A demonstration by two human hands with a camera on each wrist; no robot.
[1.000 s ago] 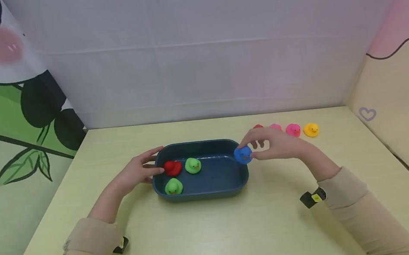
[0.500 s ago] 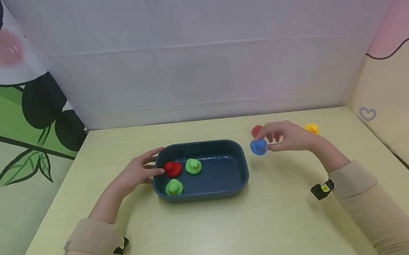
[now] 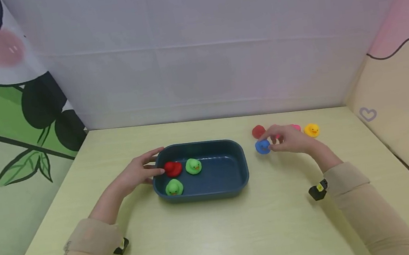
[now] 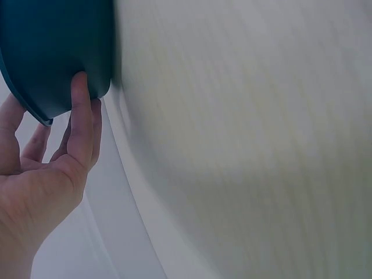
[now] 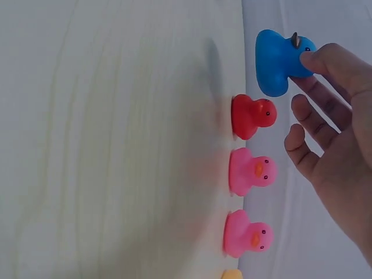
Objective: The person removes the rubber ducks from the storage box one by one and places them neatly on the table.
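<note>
My right hand pinches a blue rubber duck by its head between thumb and fingertips. The right wrist view shows the blue duck held off the table, past a red duck. At the left end of a dark blue rectangular tray, my left hand grips the rim, its thumb over the edge. Its other fingers press the tray's outer wall in the left wrist view. Inside the tray sit a red duck and two green ducks, one mid-tray and one near the front.
Along the table's back right stands a row: a red duck, two pink ducks partly behind my right hand, and a yellow duck. A pale cloth wall rises behind the table, with printed panels at both sides.
My right hand has carried the blue duck from over the tray's right end to the right, out beyond the rim. The left hand and tray have stayed in place.
</note>
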